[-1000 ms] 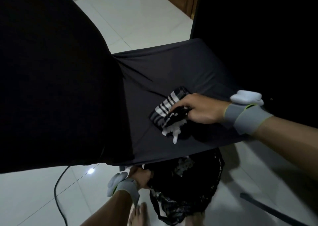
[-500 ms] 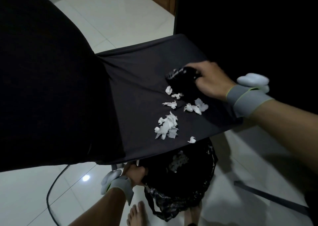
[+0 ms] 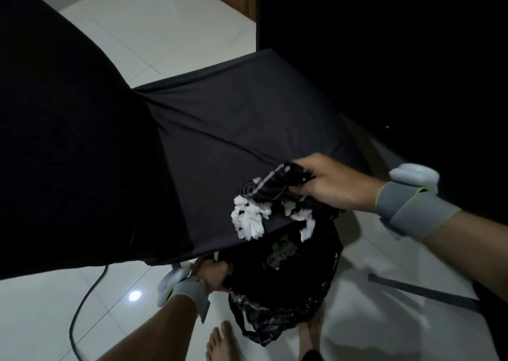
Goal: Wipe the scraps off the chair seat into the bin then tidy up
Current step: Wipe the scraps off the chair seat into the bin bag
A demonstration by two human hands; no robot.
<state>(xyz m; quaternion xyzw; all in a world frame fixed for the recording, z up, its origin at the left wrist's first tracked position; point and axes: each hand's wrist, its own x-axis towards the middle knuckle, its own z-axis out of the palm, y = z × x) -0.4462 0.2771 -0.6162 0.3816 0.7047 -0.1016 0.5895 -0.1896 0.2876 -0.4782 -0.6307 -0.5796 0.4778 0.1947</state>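
Right hand: the right hand (image 3: 332,186) has its grip clenched on a striped cloth (image 3: 277,186), pressed to the near edge of the chair seat (image 3: 233,129)
Left hand: the left hand (image 3: 213,274) grasps the rim of the black bin bag (image 3: 283,286), held open just under that edge
Scraps: white paper scraps (image 3: 248,219) bunched at the edge; some tipping over it
Progress: most of the seat looks clear; the last pile is judged nearly in
Left: dropping these scraps; tidying up

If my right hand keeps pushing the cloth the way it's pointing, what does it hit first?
Most likely the white scraps piled at the seat's front edge, just ahead of the cloth in the right hand. Beyond them is the open bin bag below.
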